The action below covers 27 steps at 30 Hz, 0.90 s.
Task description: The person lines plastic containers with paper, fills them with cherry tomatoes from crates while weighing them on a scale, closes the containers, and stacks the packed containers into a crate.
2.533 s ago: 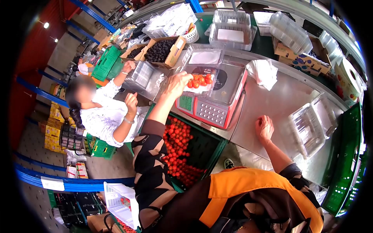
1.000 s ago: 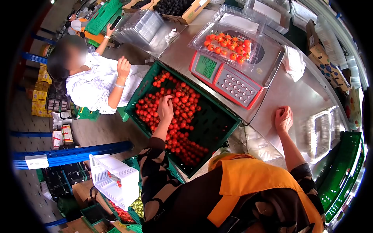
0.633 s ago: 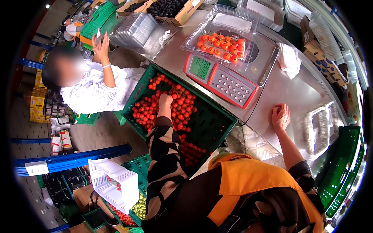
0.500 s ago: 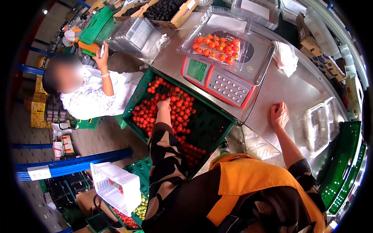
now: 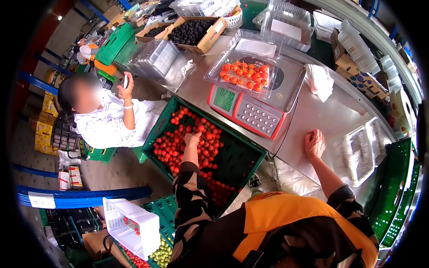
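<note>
My left hand (image 5: 192, 139) reaches into a green crate (image 5: 241, 187) of loose cherry tomatoes (image 5: 172, 154), its fingers closed among the fruit and partly hidden. On the steel table (image 5: 292, 154) rests my right hand (image 5: 314, 144), fingers loosely curled, with nothing visible in it. Between the hands and farther back stands a red scale (image 5: 257, 112) with a lit green display. A clear plastic punnet (image 5: 213, 73) on its pan holds several cherry tomatoes (image 5: 245, 76), and its lid is raised.
Stacked clear punnets (image 5: 359, 154) lie at the right. A crumpled white cloth (image 5: 319, 81) sits behind the scale. Dark berries (image 5: 191, 32) fill a cardboard box at the back. Beyond the crate, a seated person (image 5: 116, 116) holds up a phone. A white basket (image 5: 132, 228) stands lower left.
The view has shifted slightly. My left hand stays among the tomatoes, its fingers a little farther into them. My right hand remains on the table, turned slightly.
</note>
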### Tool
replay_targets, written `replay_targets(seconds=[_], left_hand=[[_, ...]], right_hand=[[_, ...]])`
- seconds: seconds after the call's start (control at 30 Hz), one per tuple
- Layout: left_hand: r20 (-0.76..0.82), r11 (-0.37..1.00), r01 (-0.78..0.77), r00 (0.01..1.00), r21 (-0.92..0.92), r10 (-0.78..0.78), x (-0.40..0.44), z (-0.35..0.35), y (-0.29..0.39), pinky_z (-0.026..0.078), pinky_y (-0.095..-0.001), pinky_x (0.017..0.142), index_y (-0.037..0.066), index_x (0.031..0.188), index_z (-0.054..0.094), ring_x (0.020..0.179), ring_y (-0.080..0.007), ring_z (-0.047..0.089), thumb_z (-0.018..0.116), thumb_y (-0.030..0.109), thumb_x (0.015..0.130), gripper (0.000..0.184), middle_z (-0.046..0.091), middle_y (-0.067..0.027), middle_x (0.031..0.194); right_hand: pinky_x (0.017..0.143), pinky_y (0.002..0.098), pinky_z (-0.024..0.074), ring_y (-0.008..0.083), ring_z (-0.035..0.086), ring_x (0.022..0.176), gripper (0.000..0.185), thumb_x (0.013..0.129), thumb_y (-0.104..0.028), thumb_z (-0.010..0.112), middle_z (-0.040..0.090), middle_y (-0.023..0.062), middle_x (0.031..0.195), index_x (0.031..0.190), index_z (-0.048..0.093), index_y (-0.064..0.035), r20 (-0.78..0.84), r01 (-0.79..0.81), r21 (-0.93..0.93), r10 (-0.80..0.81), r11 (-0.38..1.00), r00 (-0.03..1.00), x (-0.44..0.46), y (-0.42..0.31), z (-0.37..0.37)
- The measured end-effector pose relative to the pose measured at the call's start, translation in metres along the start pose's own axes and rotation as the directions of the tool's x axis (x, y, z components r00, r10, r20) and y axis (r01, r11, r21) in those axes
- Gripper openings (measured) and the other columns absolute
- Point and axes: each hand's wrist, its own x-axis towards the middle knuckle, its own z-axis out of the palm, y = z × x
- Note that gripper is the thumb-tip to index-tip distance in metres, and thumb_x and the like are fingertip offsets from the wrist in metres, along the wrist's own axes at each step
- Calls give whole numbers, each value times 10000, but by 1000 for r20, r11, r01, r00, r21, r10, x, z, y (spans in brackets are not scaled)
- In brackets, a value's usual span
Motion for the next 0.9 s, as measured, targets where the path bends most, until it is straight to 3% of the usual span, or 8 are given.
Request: replay_targets(seconds=[0.07, 0.2, 0.23, 0.33, 0.4, 0.47, 0.67, 0.9], left_hand=[[-23, 999, 32, 999, 36, -31, -7, -8, -2, 412, -328, 431, 10, 787, 653, 447, -145, 476, 769, 180, 827, 210, 574, -42, 608], [-74, 963, -71, 996, -259, 54, -44, -11, -16, 516, -276, 545, 36, 947, 650, 615, -126, 593, 772, 158, 829, 210, 634, -39, 746], [-43, 959, -84, 996, -270, 76, -57, -15, -19, 575, -294, 716, 37, 977, 624, 763, -135, 630, 732, 127, 862, 182, 652, -46, 874], [-94, 863, -303, 952, -403, 290, -116, -32, -13, 570, -352, 857, 22, 983, 590, 876, -153, 636, 686, 99, 896, 151, 642, -43, 957], [-36, 713, -498, 831, -494, 555, -137, -53, -14, 524, -389, 961, 25, 1034, 571, 1009, -169, 623, 624, 63, 934, 119, 628, -31, 1036], [-85, 634, -569, 775, -525, 626, -176, -68, 10, 518, -387, 968, 42, 1096, 585, 1008, -165, 624, 618, 69, 944, 158, 629, -31, 1060], [-36, 416, -523, 652, -744, 757, -228, -95, 74, 559, -356, 866, 65, 1186, 569, 994, -205, 638, 594, 73, 957, 230, 632, -68, 1075], [68, 448, -439, 651, -779, 756, -261, -63, 147, 571, -370, 871, 56, 1235, 560, 993, -233, 646, 573, 86, 968, 269, 631, -89, 1116]], right_hand=[[726, 433, 492, 292, 592, 839, 74, 815, -116, 591, 589, 77, 848, 877, 558, -93, 5, -12, 7, 12, 1000, 1000, -1, -1, -1], [733, 431, 492, 293, 591, 838, 75, 813, -117, 592, 588, 78, 845, 877, 557, -95, -3, -5, 25, 5, 1000, 1000, -1, -1, -3], [735, 431, 491, 293, 591, 837, 75, 813, -117, 592, 588, 78, 843, 877, 557, -95, -2, -6, 27, 6, 1000, 1000, -1, -1, -3], [742, 429, 491, 295, 592, 839, 75, 813, -118, 591, 592, 79, 846, 877, 559, -95, -7, -6, 37, 6, 999, 1000, 0, -2, -3], [745, 427, 492, 296, 594, 843, 75, 813, -116, 591, 597, 80, 852, 878, 561, -95, -1, -4, 40, 4, 999, 1000, -2, -1, -5], [745, 425, 493, 295, 596, 848, 75, 813, -114, 591, 603, 81, 861, 880, 564, -95, -3, 0, 54, 0, 999, 1000, -1, 1, -4], [744, 421, 498, 287, 601, 849, 83, 804, -111, 607, 606, 74, 869, 875, 566, -97, 1, -18, 107, 18, 994, 1000, -1, 4, -2], [727, 420, 506, 284, 610, 855, 86, 793, -104, 617, 616, 66, 876, 866, 573, -109, 17, -58, 149, 56, 987, 998, -1, 8, -4]])
